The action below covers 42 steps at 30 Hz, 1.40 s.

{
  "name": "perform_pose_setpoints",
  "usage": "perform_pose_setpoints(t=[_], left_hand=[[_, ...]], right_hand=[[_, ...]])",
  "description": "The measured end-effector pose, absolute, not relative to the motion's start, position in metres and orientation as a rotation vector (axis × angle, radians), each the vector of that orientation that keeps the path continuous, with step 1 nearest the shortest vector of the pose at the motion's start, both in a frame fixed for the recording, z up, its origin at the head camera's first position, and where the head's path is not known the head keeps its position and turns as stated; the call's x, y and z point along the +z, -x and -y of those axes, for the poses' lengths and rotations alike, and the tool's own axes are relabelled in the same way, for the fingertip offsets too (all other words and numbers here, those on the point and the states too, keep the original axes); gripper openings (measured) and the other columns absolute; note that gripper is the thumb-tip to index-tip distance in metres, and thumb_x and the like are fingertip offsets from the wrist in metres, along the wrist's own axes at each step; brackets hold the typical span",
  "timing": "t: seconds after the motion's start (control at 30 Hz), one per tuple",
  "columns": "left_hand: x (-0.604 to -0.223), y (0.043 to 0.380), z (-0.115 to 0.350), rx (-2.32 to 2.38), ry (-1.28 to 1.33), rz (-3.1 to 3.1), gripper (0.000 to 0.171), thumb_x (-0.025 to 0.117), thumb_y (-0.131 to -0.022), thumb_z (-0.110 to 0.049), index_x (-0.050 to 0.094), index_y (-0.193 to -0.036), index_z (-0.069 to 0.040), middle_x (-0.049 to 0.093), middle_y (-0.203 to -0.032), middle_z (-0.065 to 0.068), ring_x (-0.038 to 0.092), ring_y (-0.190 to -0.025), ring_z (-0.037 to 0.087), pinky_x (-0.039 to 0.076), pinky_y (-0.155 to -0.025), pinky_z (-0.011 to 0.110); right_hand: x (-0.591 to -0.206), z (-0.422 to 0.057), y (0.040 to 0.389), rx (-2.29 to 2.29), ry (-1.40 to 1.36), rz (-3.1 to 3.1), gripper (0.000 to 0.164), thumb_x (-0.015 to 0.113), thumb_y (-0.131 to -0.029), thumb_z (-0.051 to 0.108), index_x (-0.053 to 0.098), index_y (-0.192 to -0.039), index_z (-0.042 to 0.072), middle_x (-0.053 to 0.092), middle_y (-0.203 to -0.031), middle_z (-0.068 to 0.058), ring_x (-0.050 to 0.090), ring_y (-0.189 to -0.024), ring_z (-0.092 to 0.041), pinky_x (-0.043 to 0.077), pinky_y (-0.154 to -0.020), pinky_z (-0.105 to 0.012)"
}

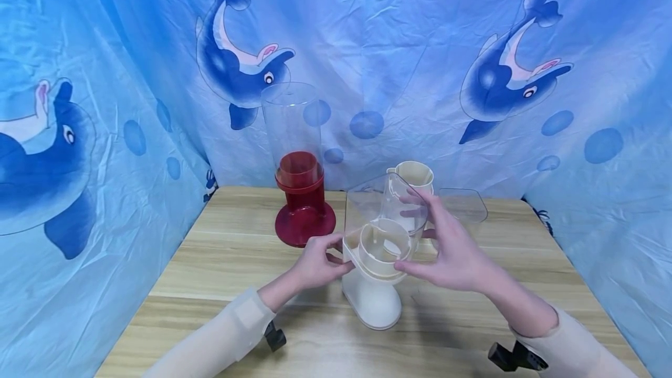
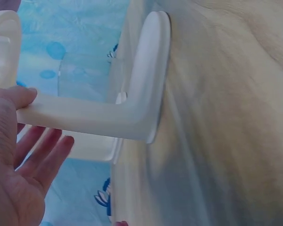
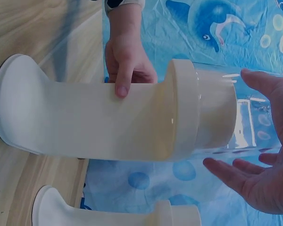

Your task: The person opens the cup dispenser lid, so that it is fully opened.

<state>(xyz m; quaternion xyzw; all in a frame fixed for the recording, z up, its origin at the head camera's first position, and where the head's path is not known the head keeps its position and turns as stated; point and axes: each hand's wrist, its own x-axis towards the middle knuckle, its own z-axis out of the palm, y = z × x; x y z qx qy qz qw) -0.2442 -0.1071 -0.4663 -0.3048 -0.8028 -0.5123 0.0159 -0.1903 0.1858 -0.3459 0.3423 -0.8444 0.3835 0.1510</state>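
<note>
A white stand [image 1: 374, 302] with a rounded foot and a ring-shaped top stands upright near the middle of the table. A clear plastic container [image 1: 362, 200] sits over its ring. My left hand [image 1: 319, 261] holds the stand's neck below the ring, thumb on one side and fingers on the other. Curved round the clear container is my right hand [image 1: 455, 252], thumb and fingers on opposite sides just above the ring. In the right wrist view the white stand [image 3: 94, 113] appears sideways, its collar inside the container's lower end.
A red stand [image 1: 304, 223] with a tall clear cylinder [image 1: 291, 118] stands behind on the left. Partly hidden behind the container is another cream-white stand [image 1: 415, 172]. A clear flat piece [image 1: 464, 206] lies at the back right. Blue dolphin-print cloth [image 1: 367, 45] surrounds the table.
</note>
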Motion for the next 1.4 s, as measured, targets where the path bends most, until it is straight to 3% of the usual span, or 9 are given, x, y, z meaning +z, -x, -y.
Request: perform_pose_setpoints(t=[0.17, 0.47, 0.67, 0.83, 1.03, 1.27, 1.4], left_hand=[[-0.459, 0.245, 0.103, -1.556, 0.988, 2.548, 0.053, 0.085, -0.088, -0.009, 0.066, -0.137, -0.017, 0.076, -0.125, 0.003, 0.073, -0.103, 0.019, 0.066, -0.073, 0.023], [-0.459, 0.241, 0.106, -1.576, 1.059, 2.519, 0.057, 0.089, -0.084, -0.009, 0.066, -0.135, -0.020, 0.075, -0.110, 0.003, 0.071, -0.096, 0.013, 0.066, -0.068, 0.026], [-0.457, 0.241, 0.106, -1.651, 1.070, 2.452, 0.049, 0.090, -0.083, -0.009, 0.067, -0.125, -0.020, 0.072, -0.105, 0.003, 0.070, -0.100, 0.026, 0.067, -0.066, 0.030], [-0.456, 0.237, 0.106, -1.663, 1.049, 2.476, 0.051, 0.089, -0.082, -0.010, 0.065, -0.126, -0.022, 0.073, -0.108, 0.002, 0.070, -0.099, 0.022, 0.067, -0.065, 0.030], [-0.460, 0.232, 0.110, -1.744, 1.078, 2.433, 0.067, 0.092, -0.079, -0.009, 0.060, -0.138, -0.014, 0.074, -0.111, 0.012, 0.073, -0.092, 0.013, 0.068, -0.066, 0.033], [-0.460, 0.237, 0.111, -1.824, 1.137, 2.366, 0.073, 0.093, -0.077, -0.006, 0.058, -0.140, -0.009, 0.071, -0.104, 0.014, 0.072, -0.087, 0.009, 0.068, -0.068, 0.034], [-0.460, 0.236, 0.111, -1.859, 1.151, 2.364, 0.080, 0.094, -0.076, -0.007, 0.053, -0.145, -0.009, 0.068, -0.100, 0.015, 0.073, -0.080, 0.015, 0.068, -0.067, 0.035]], right_hand=[[-0.346, -0.187, 0.191, 1.055, -0.979, 2.430, 0.128, 0.103, -0.066, 0.023, 0.024, -0.166, 0.020, 0.057, -0.152, -0.014, 0.066, -0.126, -0.033, 0.068, -0.083, -0.036], [-0.349, -0.199, 0.194, 1.166, -0.965, 2.466, 0.106, 0.102, -0.070, 0.024, 0.042, -0.156, 0.011, 0.062, -0.146, -0.010, 0.070, -0.120, -0.026, 0.067, -0.088, -0.034], [-0.353, -0.200, 0.194, 1.181, -0.979, 2.458, 0.107, 0.102, -0.070, 0.025, 0.041, -0.156, 0.014, 0.062, -0.143, -0.009, 0.069, -0.118, -0.022, 0.067, -0.086, -0.032], [-0.353, -0.203, 0.197, 1.255, -1.008, 2.461, 0.104, 0.100, -0.072, 0.020, 0.040, -0.157, 0.011, 0.063, -0.145, -0.010, 0.070, -0.121, -0.025, 0.066, -0.091, -0.031], [-0.353, -0.209, 0.199, 1.297, -1.047, 2.473, 0.104, 0.099, -0.075, 0.018, 0.038, -0.160, 0.014, 0.060, -0.151, -0.010, 0.068, -0.125, -0.019, 0.064, -0.097, -0.031], [-0.354, -0.211, 0.203, 1.307, -1.083, 2.450, 0.107, 0.099, -0.072, 0.011, 0.039, -0.160, 0.021, 0.061, -0.142, -0.004, 0.063, -0.125, -0.010, 0.064, -0.098, -0.030], [-0.355, -0.214, 0.207, 1.381, -1.141, 2.433, 0.105, 0.094, -0.076, 0.002, 0.036, -0.162, 0.018, 0.059, -0.150, -0.009, 0.061, -0.134, -0.010, 0.061, -0.104, -0.031]])
